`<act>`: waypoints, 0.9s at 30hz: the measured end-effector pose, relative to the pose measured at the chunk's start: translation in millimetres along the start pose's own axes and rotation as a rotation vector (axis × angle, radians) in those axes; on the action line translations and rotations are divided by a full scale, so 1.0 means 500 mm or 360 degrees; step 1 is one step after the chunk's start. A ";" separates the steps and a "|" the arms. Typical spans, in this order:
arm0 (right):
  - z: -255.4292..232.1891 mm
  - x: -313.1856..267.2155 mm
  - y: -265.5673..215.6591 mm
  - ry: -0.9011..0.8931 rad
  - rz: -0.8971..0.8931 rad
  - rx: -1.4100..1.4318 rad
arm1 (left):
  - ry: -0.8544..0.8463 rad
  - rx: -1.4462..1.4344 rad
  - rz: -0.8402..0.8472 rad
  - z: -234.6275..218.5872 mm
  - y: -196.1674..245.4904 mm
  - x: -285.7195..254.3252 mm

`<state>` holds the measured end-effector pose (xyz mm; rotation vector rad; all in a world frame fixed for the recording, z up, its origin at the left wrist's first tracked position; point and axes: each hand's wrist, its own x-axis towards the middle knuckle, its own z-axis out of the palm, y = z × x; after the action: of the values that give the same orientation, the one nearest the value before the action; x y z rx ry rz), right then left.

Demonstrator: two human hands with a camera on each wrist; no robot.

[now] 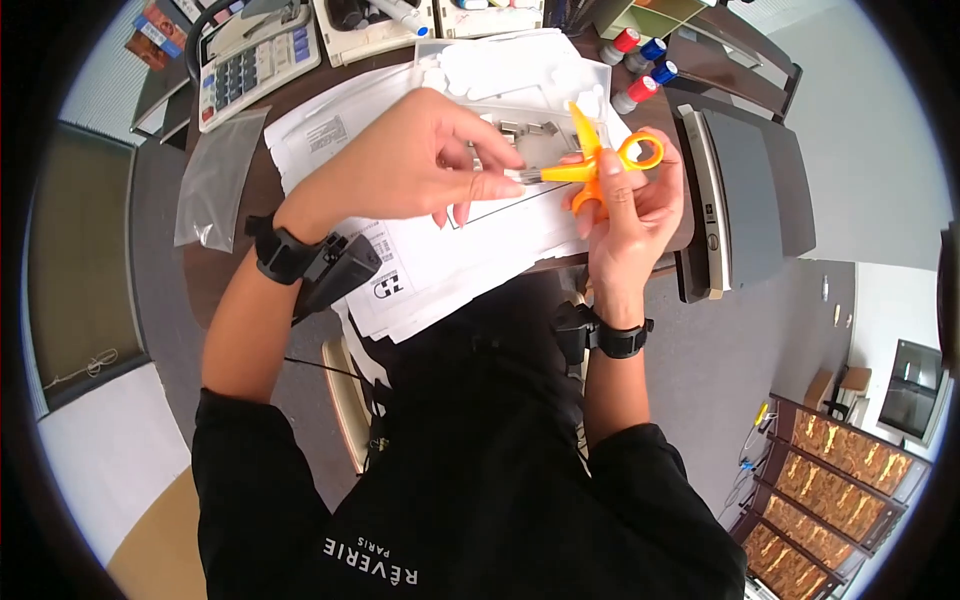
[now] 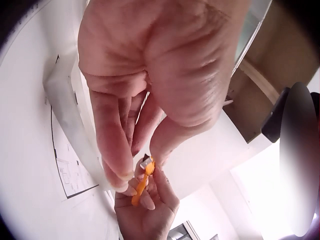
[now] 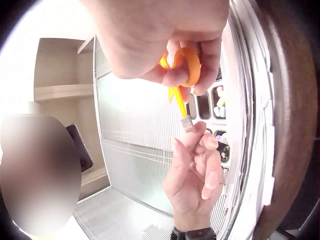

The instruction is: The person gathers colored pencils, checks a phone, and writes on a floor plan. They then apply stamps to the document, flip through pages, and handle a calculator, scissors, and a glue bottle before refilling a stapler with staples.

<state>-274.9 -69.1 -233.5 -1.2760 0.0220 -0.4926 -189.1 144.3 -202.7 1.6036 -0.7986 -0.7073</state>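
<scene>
My right hand (image 1: 635, 195) holds yellow-orange plastic scissors (image 1: 585, 172), thumb on top near the pivot and fingers beneath the handle loops. Their blades are spread, one pointing up and away, the other toward my left hand (image 1: 420, 160). A small silver metal piece (image 1: 527, 176) sits at that second blade's tip. My left thumb and index finger pinch at this piece, other fingers bent loosely below. From the right wrist view, the metal piece (image 3: 187, 123) caps the blade tip against a left fingertip. Beyond the hands, a clear plastic box (image 1: 535, 125) contains several similar silver pieces.
Printed papers (image 1: 430, 270) lie under the hands on a dark wooden table (image 1: 215, 290). A calculator (image 1: 258, 75) and clear plastic bag (image 1: 222, 180) are at left. Red- and blue-capped bottles (image 1: 635, 93) stand at the back right. A grey machine (image 1: 745, 200) flanks the table's right edge.
</scene>
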 end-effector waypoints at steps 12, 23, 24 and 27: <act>-0.013 -0.015 0.020 -0.0288 0.0070 0.0035 | 0.0026 -0.0092 0.0007 0.004 -0.009 0.007; -0.024 -0.018 0.021 -0.0223 0.0072 0.0160 | 0.0239 0.0177 0.0393 0.024 -0.016 0.005; -0.022 -0.019 0.019 -0.0211 0.0087 0.0150 | 0.0255 0.0281 0.0484 0.024 -0.016 0.006; -0.020 -0.020 0.014 -0.0175 0.0094 0.0141 | 0.0257 0.0358 0.0599 0.022 -0.019 0.007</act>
<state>-284.2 -73.3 -245.6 -1.2104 -0.0538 -0.3685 -194.7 136.2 -214.1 1.6228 -1.0513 -0.2220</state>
